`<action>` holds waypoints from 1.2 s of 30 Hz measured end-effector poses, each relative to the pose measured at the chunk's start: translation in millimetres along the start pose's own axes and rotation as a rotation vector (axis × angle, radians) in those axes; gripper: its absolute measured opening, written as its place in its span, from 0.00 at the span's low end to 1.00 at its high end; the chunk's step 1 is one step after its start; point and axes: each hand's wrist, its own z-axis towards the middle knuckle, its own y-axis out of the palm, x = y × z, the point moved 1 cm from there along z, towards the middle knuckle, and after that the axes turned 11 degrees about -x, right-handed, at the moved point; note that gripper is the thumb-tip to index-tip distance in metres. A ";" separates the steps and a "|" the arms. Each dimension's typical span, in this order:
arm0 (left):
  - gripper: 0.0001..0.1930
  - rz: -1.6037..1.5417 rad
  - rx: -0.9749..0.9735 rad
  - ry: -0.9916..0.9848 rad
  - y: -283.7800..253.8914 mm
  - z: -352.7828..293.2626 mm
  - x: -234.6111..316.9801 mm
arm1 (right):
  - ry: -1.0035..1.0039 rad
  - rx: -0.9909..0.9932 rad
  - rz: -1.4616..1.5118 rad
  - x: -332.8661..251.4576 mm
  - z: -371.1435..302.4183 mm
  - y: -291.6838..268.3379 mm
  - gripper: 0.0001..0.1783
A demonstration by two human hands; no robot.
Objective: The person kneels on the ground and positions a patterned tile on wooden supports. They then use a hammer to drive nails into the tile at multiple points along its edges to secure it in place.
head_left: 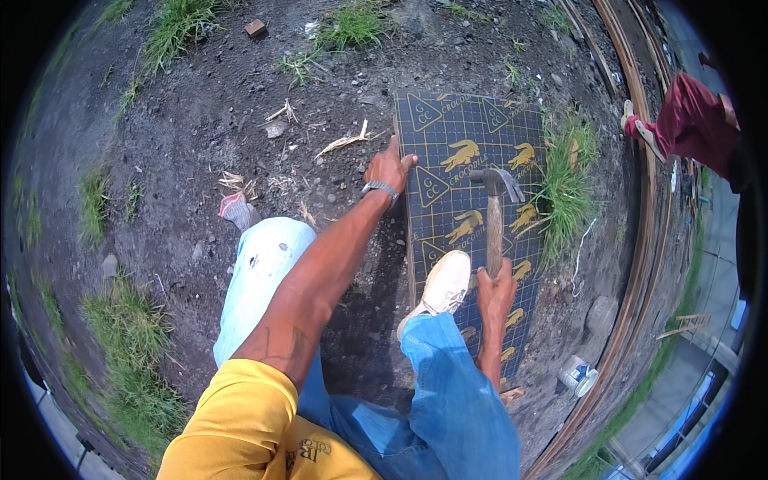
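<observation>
A dark plywood panel with yellow printed figures and grid lines lies in front of me. My left hand grips its left edge, thumb on the top face and a finger along the side; the other fingertips are hidden. In my right hand is a claw hammer, held by its wooden handle. The hammer's metal head is over the panel, its claw pointing right. One of my feet, in a cream shoe, rests on the panel's near left part.
Grass grows against the panel's right side. Long wooden boards run along the right, where another person's leg in dark red trousers shows. A white tub sits at lower right. Stones, a brick piece and wood splinters dot the dirt.
</observation>
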 end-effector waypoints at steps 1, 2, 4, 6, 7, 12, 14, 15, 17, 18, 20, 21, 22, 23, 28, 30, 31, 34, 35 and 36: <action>0.39 0.017 -0.010 -0.005 0.8 1.2 -0.4 | 0.074 0.044 -0.019 22.7 -18.6 2.5 0.18; 0.39 0.028 -0.023 -0.010 1.2 3.1 -1.3 | 0.138 0.089 -0.007 47.3 -39.5 7.9 0.19; 0.36 0.054 -0.063 0.031 -1.6 7.8 -5.6 | 0.300 0.060 0.045 101.8 -87.8 17.1 0.23; 0.32 0.054 -0.121 0.096 -10.1 12.9 -12.0 | 0.325 0.169 -0.062 150.5 -144.0 31.8 0.17; 0.29 0.025 -0.055 0.138 -13.4 14.6 -12.7 | 0.283 0.216 -0.078 170.3 -172.9 38.5 0.17; 0.17 -0.531 -0.068 0.030 -30.7 29.4 0.6 | 0.597 0.098 0.062 230.5 -253.1 64.5 0.16; 0.15 -0.875 -0.198 0.013 -31.0 28.4 7.1 | 0.657 0.060 0.103 236.1 -262.0 68.6 0.16; 0.15 -1.062 -0.284 0.031 -30.9 27.2 9.7 | 0.668 0.049 0.119 237.2 -262.2 69.7 0.16; 0.17 -1.228 -0.378 0.015 -28.7 22.4 10.4 | 0.677 0.033 0.148 238.1 -261.2 70.7 0.16; 0.17 -1.223 -0.435 0.042 -27.6 20.7 10.0 | 0.678 0.032 0.159 238.7 -260.4 70.7 0.16; 0.18 -1.185 -0.530 0.047 -25.5 19.6 7.9 | 0.676 0.033 0.192 241.2 -257.3 71.6 0.15; 0.19 -1.187 -0.547 0.033 -24.8 18.9 5.6 | 0.673 0.038 0.208 243.0 -254.9 72.2 0.15; 0.19 -1.205 -0.545 0.036 -25.0 18.5 3.1 | 0.666 0.045 0.225 244.8 -252.4 72.8 0.15; 0.20 -1.221 -0.544 0.040 -25.2 17.4 0.1 | 0.654 0.051 0.245 246.3 -248.4 73.2 0.15; 0.20 -1.247 -0.525 -0.010 -27.2 11.3 -13.5 | 0.492 0.133 0.428 234.8 -203.1 70.3 0.15; 0.17 -1.242 -0.511 -0.035 -25.9 8.8 -16.9 | 0.386 0.138 0.638 214.7 -174.2 66.0 0.16; 0.18 -1.248 -0.523 -0.021 -25.4 8.0 -17.8 | 0.344 0.118 0.806 200.8 -159.2 63.8 0.16; 0.16 -1.269 -0.525 -0.011 -23.2 8.7 -18.9 | 0.387 0.066 0.940 149.4 -122.6 50.6 0.17; 0.15 -1.276 -0.508 -0.019 -22.0 9.5 -19.1 | 0.409 0.062 0.899 130.7 -113.4 45.5 0.18; 0.14 -1.295 -0.498 0.001 -20.7 9.9 -19.3 | 0.378 0.060 0.832 112.1 -104.9 40.2 0.18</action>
